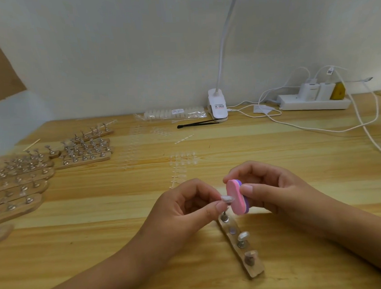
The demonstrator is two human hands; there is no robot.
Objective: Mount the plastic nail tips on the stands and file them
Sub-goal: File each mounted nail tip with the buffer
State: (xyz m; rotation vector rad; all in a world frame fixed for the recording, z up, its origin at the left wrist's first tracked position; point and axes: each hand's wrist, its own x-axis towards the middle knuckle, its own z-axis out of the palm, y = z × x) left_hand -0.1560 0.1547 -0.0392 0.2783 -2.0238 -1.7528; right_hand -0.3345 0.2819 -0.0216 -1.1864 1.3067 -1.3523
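While left hand (183, 209) pinches nail tip (227, 199), right hand (273, 191) grips file (235, 200), file touching tip

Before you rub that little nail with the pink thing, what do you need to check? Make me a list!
1. The left hand pinches the nail tip: ok.
2. The right hand holds the pink file between thumb and fingers: ok.
3. The file's pink face meets the tip's edge: ok, they look like they touch.
4. The tip is stuck firmly on its stand: cannot tell, the fingers hide the joint.
5. The two other tips on the wooden strip sit apart from both hands: ok.
6. Every place on the strip carries a stand: not ok, there is one bare spot.
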